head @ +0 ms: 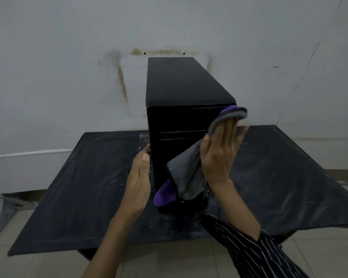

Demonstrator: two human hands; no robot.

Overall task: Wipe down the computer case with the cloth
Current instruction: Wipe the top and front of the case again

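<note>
Now: one case [181, 85], one cloth [186, 173] under flat right hand [219, 155]; left hand [140, 177] flat.

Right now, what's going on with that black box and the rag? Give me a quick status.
Left hand flat against computer case side. Right hand presses cloth on its front. Nothing in the way.

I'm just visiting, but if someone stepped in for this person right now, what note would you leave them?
Left hand: open, flat against the computer case's left side, steadying it.
Right hand: straight fingers press the grey and purple cloth onto the case's front right edge; no curled grip.
Case stands upright on the black table, near the wall.
Done: cannot tell how much is wiped.
Left: probably top, sides and the rest of the front.
</note>
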